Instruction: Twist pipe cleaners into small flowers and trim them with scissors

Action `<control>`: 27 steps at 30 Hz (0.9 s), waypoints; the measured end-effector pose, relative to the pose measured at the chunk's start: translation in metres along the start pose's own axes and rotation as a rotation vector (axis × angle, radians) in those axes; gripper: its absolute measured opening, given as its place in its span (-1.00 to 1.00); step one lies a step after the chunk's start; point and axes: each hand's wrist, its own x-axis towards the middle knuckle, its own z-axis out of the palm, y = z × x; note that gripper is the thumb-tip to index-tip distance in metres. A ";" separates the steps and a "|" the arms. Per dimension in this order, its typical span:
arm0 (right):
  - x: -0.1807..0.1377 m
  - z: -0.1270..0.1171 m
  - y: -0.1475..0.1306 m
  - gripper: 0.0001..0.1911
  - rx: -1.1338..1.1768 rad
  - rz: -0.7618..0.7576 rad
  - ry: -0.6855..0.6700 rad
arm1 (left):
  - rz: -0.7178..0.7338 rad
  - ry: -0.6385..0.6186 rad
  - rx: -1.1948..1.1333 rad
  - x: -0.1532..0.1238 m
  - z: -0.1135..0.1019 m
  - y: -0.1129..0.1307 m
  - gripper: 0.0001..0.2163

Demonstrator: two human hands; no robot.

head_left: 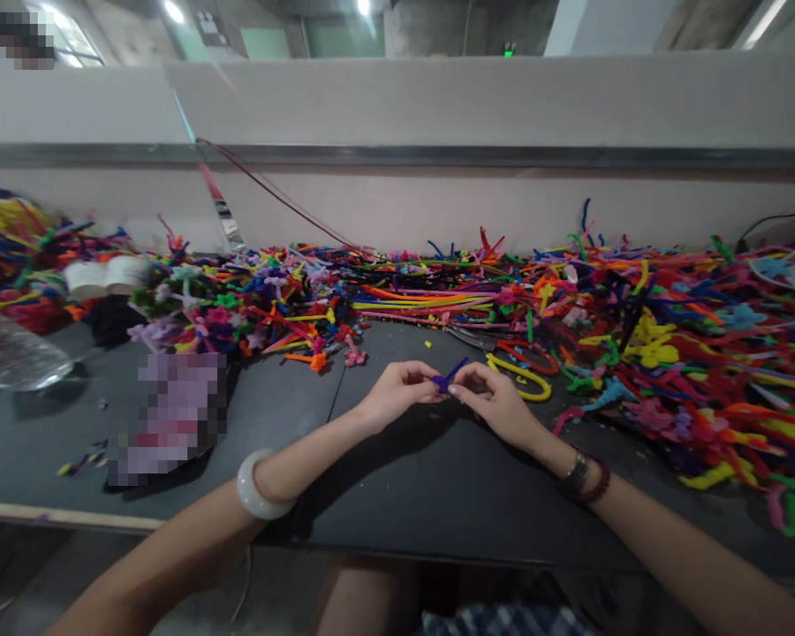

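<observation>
Over the dark table (384, 495), both hands meet at a small purple pipe cleaner piece (442, 383), with one straight end pointing up and right. My left hand (407, 389) pinches its left side between thumb and fingers. From the right, my right hand (494, 402) closes thumb and forefinger on the same piece. Its exact shape is partly hidden by the fingertips. Just beyond my right hand lie a bent yellow pipe cleaner (533, 386) and scissors with red handles (536, 358).
Piles of coloured pipe cleaners (430, 296) run along the back wall, with a large heap (676, 353) at right. Finished-looking flower shapes (225, 314) are heaped at left. A clear plastic bottle (19, 349) lies far left, near a blurred-out purple item (172, 415).
</observation>
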 end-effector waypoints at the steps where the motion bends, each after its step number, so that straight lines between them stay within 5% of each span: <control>1: 0.000 0.000 0.000 -0.78 0.007 0.008 -0.011 | 0.018 -0.001 0.042 0.001 0.000 0.000 -0.85; 11: 0.002 0.000 0.006 -0.74 0.104 0.088 -0.137 | 0.116 -0.017 0.286 0.000 0.000 -0.001 -0.87; 27: -0.005 0.003 -0.005 -0.81 -0.237 -0.170 0.052 | 0.351 0.039 0.604 -0.005 0.001 0.000 -0.84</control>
